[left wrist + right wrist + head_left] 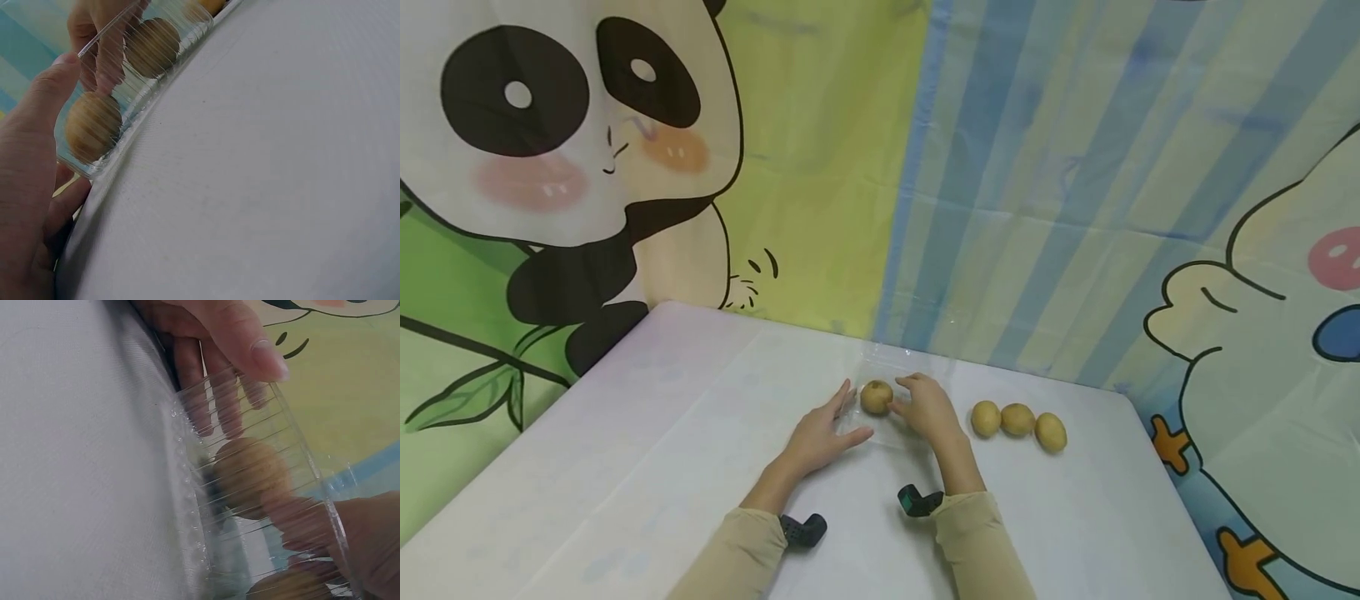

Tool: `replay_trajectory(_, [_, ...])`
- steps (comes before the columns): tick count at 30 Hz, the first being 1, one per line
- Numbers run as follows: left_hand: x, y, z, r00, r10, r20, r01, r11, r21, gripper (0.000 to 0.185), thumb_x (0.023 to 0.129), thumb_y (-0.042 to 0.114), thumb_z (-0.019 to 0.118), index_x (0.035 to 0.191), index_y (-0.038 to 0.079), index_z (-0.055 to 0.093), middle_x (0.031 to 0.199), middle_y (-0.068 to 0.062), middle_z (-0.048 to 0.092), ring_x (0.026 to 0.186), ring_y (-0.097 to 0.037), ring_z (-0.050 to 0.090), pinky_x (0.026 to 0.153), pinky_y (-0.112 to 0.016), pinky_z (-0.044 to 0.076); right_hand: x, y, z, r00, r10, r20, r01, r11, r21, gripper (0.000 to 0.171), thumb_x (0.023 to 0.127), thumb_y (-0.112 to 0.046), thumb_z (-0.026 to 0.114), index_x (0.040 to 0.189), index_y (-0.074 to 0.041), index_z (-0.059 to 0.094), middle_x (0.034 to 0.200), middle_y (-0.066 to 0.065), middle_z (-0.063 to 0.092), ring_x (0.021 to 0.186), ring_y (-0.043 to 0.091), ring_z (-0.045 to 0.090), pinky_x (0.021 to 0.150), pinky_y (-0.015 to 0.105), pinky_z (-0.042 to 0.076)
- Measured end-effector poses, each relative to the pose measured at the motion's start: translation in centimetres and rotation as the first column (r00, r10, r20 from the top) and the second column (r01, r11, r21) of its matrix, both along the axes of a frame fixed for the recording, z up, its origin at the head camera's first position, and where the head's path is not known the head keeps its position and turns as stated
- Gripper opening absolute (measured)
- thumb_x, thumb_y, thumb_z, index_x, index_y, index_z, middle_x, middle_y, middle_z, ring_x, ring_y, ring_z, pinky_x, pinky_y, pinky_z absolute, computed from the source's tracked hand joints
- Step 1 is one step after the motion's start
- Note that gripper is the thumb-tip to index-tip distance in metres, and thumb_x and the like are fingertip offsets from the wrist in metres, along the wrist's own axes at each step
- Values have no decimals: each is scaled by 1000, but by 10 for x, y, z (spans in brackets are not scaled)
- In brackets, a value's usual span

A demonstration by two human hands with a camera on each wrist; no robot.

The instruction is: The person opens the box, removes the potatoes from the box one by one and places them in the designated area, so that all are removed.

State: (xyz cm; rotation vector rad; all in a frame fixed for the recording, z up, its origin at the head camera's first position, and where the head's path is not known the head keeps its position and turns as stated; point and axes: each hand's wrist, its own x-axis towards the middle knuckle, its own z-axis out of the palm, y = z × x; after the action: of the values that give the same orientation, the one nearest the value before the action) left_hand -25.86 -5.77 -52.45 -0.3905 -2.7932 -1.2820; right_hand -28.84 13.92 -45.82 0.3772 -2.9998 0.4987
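The worktop (647, 467), under a white cloth, takes up the near half of the scene, with cartoon curtains (1075, 167) hanging behind it on the far side. Near its far edge lies a clear ribbed tray (887, 375), hard to make out from the head view but plain in both wrist views. The left hand (823, 433) lies flat with straight fingers against the tray's left wall, steadying it and holding nothing. The right hand (927, 408) has its fingers curled on a potato (876, 397) that sits inside the tray, so the step in hand looks like placing that potato, with the grip not yet loosened. The next move likely calls for letting go without tipping the light tray, then reaching right. Three more potatoes (1017, 421) lie in a row on the cloth, just to the right of the right hand and well clear of the tray. Nothing stands between them and the hand; the main risk I judge is the thin tray sliding on the cloth if the left hand lifts.
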Motion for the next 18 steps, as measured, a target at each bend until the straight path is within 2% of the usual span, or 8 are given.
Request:
replay_trajectory(4, [-1, 1, 0, 1000, -1, -6, 1, 1000, -4, 99, 68, 72, 55, 146, 27, 14, 141, 14, 36, 129, -21, 38, 104, -47, 32, 1, 2, 2, 1000, -1, 21, 0, 1000, 29, 48, 77, -31, 70, 119, -9, 60, 120, 10, 59, 112, 28, 54, 95, 42, 43])
replay_trajectory(10, [-1, 1, -1, 1000, 3, -2, -3, 1000, -11, 99, 68, 73, 55, 146, 28, 13, 141, 15, 36, 130, -19, 38, 105, -45, 31, 5, 5, 14, 999, -30, 37, 27, 997, 77, 50, 76, -29, 72, 119, -8, 59, 117, 12, 59, 106, 27, 56, 92, 40, 45])
replay_trajectory(14, [-1, 1, 0, 1000, 5, 1, -5, 1000, 0, 98, 69, 70, 57, 145, 29, 13, 140, 15, 36, 130, -19, 37, 106, -46, 31, 9, 5, 22, 992, -107, 68, 102, 992, 72, 51, 78, -32, 70, 119, -6, 58, 119, 14, 57, 109, 29, 54, 93, 42, 44])
replay_trajectory(18, [-1, 1, 1, 1000, 6, 13, -6, 1000, 1, 99, 67, 72, 56, 145, 30, 12, 140, 15, 36, 131, -19, 37, 106, -46, 30, 12, 5, 25, 974, -199, 112, 190, 978, 84, 51, 80, -38, 66, 117, -3, 59, 118, 16, 58, 108, 33, 55, 91, 45, 45])
